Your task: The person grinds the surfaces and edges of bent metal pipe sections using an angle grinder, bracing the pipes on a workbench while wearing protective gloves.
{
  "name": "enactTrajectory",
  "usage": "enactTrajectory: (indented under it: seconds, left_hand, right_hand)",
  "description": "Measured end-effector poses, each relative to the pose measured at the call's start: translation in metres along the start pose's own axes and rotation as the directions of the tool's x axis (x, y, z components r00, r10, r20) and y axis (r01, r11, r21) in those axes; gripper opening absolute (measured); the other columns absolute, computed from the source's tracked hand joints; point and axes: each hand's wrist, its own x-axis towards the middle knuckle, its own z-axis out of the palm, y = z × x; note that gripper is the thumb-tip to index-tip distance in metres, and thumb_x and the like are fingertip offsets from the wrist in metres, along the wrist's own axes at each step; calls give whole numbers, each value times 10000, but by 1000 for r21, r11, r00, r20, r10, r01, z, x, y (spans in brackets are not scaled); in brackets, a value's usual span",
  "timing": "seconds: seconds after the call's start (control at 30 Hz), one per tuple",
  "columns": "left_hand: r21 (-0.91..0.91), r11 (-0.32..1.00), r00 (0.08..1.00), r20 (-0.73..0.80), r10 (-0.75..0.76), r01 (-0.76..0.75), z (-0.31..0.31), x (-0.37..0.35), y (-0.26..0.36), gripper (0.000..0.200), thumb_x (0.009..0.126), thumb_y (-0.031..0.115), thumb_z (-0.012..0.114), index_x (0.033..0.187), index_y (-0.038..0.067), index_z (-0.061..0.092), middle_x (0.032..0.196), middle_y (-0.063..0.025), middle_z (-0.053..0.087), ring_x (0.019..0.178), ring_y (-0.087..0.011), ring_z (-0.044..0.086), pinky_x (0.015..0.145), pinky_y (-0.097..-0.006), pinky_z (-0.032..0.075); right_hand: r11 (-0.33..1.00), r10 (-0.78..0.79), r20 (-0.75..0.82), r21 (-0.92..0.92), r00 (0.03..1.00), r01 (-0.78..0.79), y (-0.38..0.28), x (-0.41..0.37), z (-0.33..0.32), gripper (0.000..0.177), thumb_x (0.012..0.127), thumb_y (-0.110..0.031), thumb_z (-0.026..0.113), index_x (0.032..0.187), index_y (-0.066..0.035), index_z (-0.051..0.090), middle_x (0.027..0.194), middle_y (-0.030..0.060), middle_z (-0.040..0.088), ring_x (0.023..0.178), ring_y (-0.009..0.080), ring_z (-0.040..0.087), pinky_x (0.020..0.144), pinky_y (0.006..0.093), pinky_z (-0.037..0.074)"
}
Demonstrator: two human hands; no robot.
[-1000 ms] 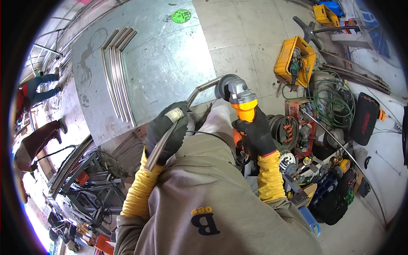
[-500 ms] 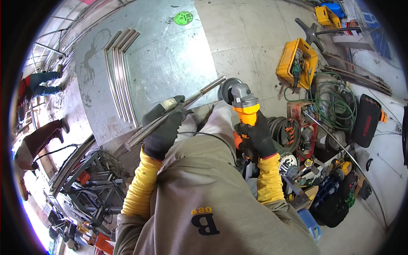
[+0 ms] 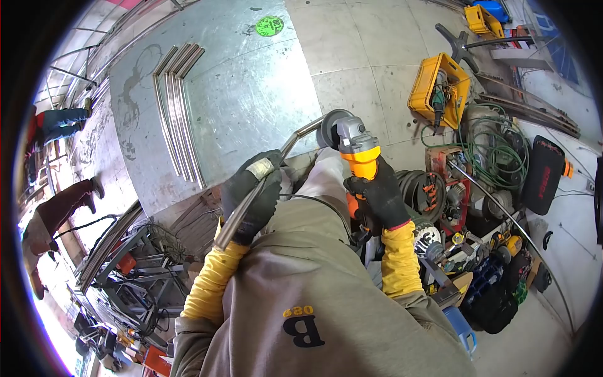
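In a black glove, my left hand (image 3: 252, 195) is closed around a bent steel tube (image 3: 235, 221). The tube slants up to the right, and its far end meets the disc of the angle grinder (image 3: 359, 147). My right hand (image 3: 380, 193), gloved as well, grips the yellow and grey grinder by its body, with the disc turned toward the tube. Several more bent steel tubes (image 3: 179, 119) lie side by side on the metal sheet (image 3: 245, 81) beyond my left hand.
A yellow crate (image 3: 440, 88) with a green power tool stands at the right. Near it lie a coiled green hose (image 3: 496, 157), a black case (image 3: 543, 173) and assorted tools. Metal frames (image 3: 129, 270) crowd the left side. Two people's legs (image 3: 63, 125) show at the left edge.
The tube has turned in my left hand, its near end swinging down and right. My left hand has rolled with it. The grinder has shifted slightly left, onto the tube's end.
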Motion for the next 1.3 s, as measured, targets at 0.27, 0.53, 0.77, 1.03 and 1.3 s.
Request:
enactTrajectory:
  seconds: [0.27,0.53,0.77,1.03,1.3]
  left_hand:
    - [-284,905,947,37,-319,316,-10,18,-3,266,1048,73,701,1255,-62,798,1059,-100,817,907,-111,717,789,-273,601]
    - [-252,936,968,36,-247,248,-14,25,-13,268,1048,53,698,1275,-57,789,1114,-121,815,886,-122,742,796,-294,621]
    - [-69,995,995,-68,-72,67,4,4,-2,250,1022,100,718,1239,2,796,950,-143,805,771,-172,748,719,-327,618]
    - [-60,990,991,-49,125,-128,5,-6,-8,227,1005,97,716,1201,0,777,1051,-162,817,840,-296,795,727,-381,638]
    - [-79,993,993,-65,-98,93,5,5,-5,253,1026,112,725,1234,-9,802,954,-106,820,789,-170,761,705,-333,612]
  right_hand:
    - [999,22,0,23,1000,-22,0,1,1,466,837,-136,834,1256,-3,680,998,97,743,886,224,697,840,385,564]
    - [998,44,-7,40,999,-44,13,-5,-4,471,841,-147,838,1260,1,681,1026,116,749,896,239,707,855,389,568]
    - [996,81,-4,-22,997,-81,5,-6,-6,512,838,-193,851,1284,-10,679,1063,154,764,941,292,739,866,409,574]
    - [999,31,-8,-31,999,-32,-10,-4,-3,498,840,-184,844,1276,-13,675,1041,141,761,911,292,730,853,409,573]
    - [998,55,9,1,998,-55,-7,-1,-4,470,841,-160,832,1260,-10,679,1019,117,749,894,251,708,850,393,568]
